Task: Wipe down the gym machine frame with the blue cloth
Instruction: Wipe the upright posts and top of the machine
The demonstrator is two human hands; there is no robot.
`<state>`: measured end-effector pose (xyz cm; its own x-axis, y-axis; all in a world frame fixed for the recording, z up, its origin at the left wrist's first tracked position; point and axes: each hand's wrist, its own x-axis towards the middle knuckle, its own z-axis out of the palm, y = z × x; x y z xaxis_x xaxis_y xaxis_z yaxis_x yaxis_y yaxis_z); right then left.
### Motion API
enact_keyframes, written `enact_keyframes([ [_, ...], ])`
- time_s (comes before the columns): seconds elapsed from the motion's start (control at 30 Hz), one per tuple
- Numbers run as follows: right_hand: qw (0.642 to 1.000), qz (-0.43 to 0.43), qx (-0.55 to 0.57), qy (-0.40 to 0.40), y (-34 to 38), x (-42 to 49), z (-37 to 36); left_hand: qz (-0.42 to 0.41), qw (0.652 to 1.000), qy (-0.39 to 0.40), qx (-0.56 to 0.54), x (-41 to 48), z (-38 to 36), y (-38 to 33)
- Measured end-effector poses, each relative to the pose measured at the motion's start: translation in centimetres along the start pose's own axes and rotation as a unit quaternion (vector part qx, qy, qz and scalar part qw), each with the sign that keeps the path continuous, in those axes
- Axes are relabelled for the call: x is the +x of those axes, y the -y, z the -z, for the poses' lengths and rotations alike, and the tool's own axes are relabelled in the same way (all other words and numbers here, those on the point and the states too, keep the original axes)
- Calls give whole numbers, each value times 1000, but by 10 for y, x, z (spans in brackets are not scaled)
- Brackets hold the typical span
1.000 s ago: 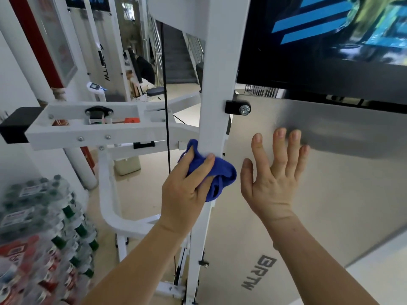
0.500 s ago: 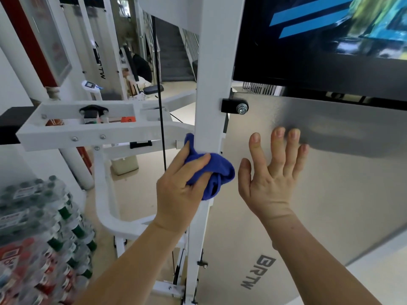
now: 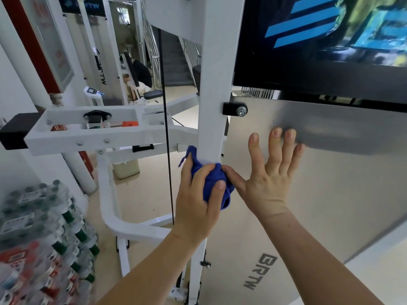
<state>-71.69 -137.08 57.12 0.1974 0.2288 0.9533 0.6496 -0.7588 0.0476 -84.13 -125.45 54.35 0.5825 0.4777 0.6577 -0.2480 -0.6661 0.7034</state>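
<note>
- Cloth (image 3: pixel 211 181) is held on the frame post (image 3: pixel 214 95) in the left hand (image 3: pixel 198 205) grip.
- Right hand (image 3: pixel 271 179) grip is spread wide on the "BRTW" panel (image 3: pixel 330 194) right of the post.

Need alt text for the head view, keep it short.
The left hand grips a blue cloth against the gym machine's white upright post. The right hand lies open, fingers spread, on the grey panel beside it.

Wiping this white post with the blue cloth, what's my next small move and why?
Probably slide the left hand and blue cloth down the white upright: the cloth sits below the cross arm, bare post runs beneath, and the right hand steadies on the silver panel.
</note>
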Motion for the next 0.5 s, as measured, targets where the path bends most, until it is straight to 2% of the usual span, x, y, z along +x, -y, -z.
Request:
enact_keyframes([
  [0.33, 1000, 8, 5, 8, -7, -3, 2, -8, 999, -49, -23, 40, 22, -14],
  [0.5, 1000, 12, -4, 9, -4, -2, 1, 89, 995, -1, -42, -15, 4, 31],
])
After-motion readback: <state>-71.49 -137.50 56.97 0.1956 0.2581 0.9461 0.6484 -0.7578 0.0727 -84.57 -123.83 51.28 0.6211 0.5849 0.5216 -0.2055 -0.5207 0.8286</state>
